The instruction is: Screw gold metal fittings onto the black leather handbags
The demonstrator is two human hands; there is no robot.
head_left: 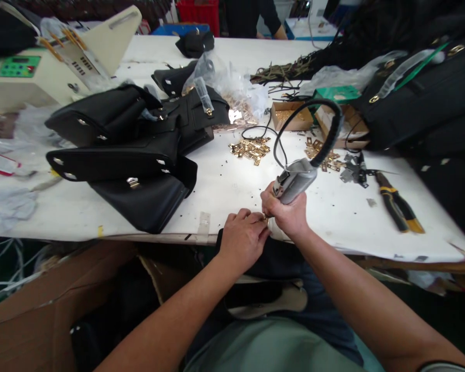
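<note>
Evidently, a cream machine (48, 85) with a green panel is standing at the far left of the bench (213, 199). Next, several black bags (126, 168) are lying heaped together, small metal fittings showing on them. At the front edge, the left hand (242, 238) is resting with bent fingers, their tips meeting a small gold fitting (266, 219); I cannot tell whether they are pinching it. Behind, a pile of gold pieces (251, 150) is lying loose. Just right of the left hand, the right hand (289, 209) is clenching its fingers around a grey metal tool (296, 178), which is tilting down toward the fitting, a thick black hose (335, 129) arching from its top. Farther right, yellow-and-black pliers (397, 204) are lying near dark metal pieces (352, 168).
</note>
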